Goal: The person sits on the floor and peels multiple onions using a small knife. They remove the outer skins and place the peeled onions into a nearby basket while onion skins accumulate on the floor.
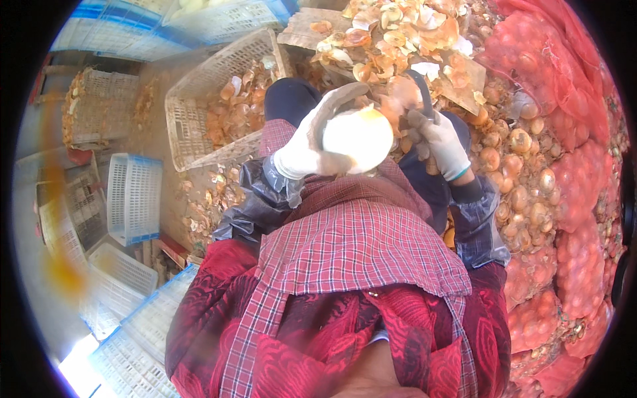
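Observation:
My left hand point(314, 134), in a white glove with soiled fingers, is curled around a large peeled onion point(359, 140). The onion is bright white with a yellowish patch at its top. To its right, my right hand point(441, 142), also gloved, grips a small knife point(424, 92) whose dark blade points up. Loose brown onion skin point(402, 94) shows between the onion and the blade, and I cannot tell whether it hangs from either. Both hands are above my lap, in front of the checked apron point(358, 239).
Onion skins point(398, 30) are heaped on a wooden board point(460, 87) ahead. A plastic crate point(186, 124) at left holds more skins. Unpeeled onions point(517, 199) lie at right, beside red mesh sacks point(577, 268) of onions. Further crates point(134, 199) stand at far left.

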### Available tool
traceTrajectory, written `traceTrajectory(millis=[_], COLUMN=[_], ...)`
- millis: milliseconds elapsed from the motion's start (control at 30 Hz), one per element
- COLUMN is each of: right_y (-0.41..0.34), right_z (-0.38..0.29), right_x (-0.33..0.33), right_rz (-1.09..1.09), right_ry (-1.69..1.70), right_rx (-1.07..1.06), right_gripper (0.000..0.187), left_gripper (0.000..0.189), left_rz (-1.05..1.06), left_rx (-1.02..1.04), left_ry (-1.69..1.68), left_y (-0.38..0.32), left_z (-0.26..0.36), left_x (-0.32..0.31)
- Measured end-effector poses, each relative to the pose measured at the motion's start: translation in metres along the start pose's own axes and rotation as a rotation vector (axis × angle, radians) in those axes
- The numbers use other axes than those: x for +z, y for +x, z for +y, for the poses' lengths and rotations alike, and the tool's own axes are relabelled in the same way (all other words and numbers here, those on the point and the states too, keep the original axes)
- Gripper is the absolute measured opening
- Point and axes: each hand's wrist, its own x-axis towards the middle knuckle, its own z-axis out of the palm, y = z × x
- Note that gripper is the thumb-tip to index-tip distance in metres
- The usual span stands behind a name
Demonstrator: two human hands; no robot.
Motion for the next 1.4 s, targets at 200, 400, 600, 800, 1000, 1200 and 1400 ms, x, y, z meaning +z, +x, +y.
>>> traceTrajectory(millis=[200, 400, 600, 800, 1000, 1200, 1400], right_y=[-0.035, -0.055, -0.051, -0.031, -0.013, -0.022, -0.02], right_z=[-0.001, 0.005, 0.014, 0.02, 0.014, 0.001, -0.046], right_x=[0.005, 0.029, 0.041, 0.041, 0.034, 0.026, 0.031], right_rz=[0.051, 0.128, 0.232, 0.078, -0.403, -0.039, -0.307], right_ry=[-0.572, -0.723, -0.739, -0.586, 0.553, 0.222, -0.518], right_rx=[-0.61, -0.594, -0.579, -0.462, 0.208, -0.206, -0.647], right_gripper=[0.022, 0.019, 0.018, 0.02, 0.019, 0.029, 0.038], left_gripper=[0.099, 0.102, 0.098, 0.099, 0.097, 0.103, 0.107], left_rz=[0.169, 0.238, 0.292, 0.325, 0.263, 0.15, -0.064], left_rx=[-0.141, -0.144, -0.057, -0.047, -0.046, -0.154, -0.212], left_ry=[-0.578, -0.562, -0.325, -0.087, -0.322, -0.515, -0.431], left_y=[-0.006, -0.004, -0.006, -0.005, -0.011, -0.005, -0.007], left_z=[-0.012, 0.0, -0.005, -0.008, -0.023, -0.01, 0.003], left_x=[0.0, 0.008, 0.01, 0.004, 0.007, 0.011, 0.005])
